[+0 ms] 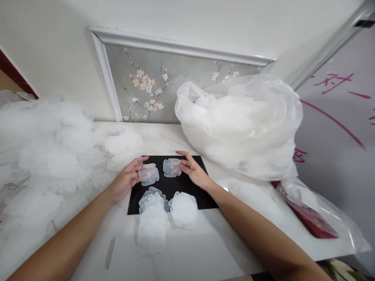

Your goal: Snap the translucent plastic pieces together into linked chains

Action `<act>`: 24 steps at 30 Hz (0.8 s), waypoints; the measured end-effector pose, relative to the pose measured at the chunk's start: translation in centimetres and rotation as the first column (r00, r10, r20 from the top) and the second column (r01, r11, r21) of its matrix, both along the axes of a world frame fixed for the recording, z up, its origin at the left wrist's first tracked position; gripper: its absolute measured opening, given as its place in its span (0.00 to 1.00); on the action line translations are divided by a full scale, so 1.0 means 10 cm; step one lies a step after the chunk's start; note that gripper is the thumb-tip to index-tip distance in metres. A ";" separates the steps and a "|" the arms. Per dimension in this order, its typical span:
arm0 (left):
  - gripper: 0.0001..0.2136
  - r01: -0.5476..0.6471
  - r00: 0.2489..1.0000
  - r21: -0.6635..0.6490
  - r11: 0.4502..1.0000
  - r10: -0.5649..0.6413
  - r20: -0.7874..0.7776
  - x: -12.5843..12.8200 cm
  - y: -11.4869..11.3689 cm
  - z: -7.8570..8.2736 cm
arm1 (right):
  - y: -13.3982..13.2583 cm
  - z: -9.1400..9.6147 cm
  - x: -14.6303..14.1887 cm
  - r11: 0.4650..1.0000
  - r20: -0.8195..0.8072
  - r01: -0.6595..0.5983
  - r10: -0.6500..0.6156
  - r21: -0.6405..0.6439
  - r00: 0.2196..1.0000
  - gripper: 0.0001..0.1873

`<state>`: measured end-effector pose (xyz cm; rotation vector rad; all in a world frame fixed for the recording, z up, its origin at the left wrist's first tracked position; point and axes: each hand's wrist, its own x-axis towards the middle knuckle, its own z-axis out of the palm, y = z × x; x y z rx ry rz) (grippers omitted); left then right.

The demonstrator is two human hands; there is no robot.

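My left hand [128, 177] grips the edge of a thin translucent plastic piece [149, 174] with rounded, notched sides. In my right hand [193, 168], thumb and fingers pinch a similar clear plastic piece [170, 168] at its right edge. Both pieces are held over a black mat [187, 185], a little apart from each other. Nearer to me, a loose pile of the same pieces [152, 226] overlaps the mat's front edge. To its right is a neater stack [184, 210], partly on the mat.
Heaps of whitish translucent pieces [49, 144] cover the table's left side. A large filled plastic bag [240, 125] stands behind and right of the mat. Farther right lie a red object [313, 220] under clear plastic and a whiteboard [336, 117] with red writing. A framed floral panel [152, 86] is on the wall.
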<state>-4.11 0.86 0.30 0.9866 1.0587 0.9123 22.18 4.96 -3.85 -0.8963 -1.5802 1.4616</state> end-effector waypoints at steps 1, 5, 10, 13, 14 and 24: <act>0.29 0.025 0.999 0.011 1.000 -0.025 0.028 -0.02 0.01 -0.02 | 0.00 0.01 0.00 1.000 -0.007 0.010 -0.010 -0.017 1.000 0.24; 0.33 0.100 0.993 0.107 0.989 -0.106 0.054 -0.06 0.03 -0.06 | -0.02 0.04 0.02 0.998 -0.021 0.029 -0.030 -0.056 0.999 0.22; 0.34 0.173 0.984 0.217 0.961 -0.178 0.004 -0.06 0.00 -0.06 | -0.02 0.03 0.05 0.994 -0.071 -0.100 0.097 -0.040 0.993 0.32; 0.37 0.187 0.982 0.247 0.951 -0.186 -0.027 -0.05 -0.02 -0.07 | -0.02 0.01 0.06 0.985 -0.019 -0.164 0.165 0.050 0.986 0.38; 0.37 0.188 0.982 0.254 0.949 -0.186 -0.034 -0.05 -0.02 -0.08 | -0.02 0.00 0.06 0.982 0.007 -0.169 0.169 0.079 0.986 0.39; 0.43 0.285 0.955 0.311 0.907 -0.242 -0.171 -0.04 -0.05 -0.06 | -0.03 -0.05 0.04 0.976 0.084 -0.136 0.123 0.173 0.989 0.37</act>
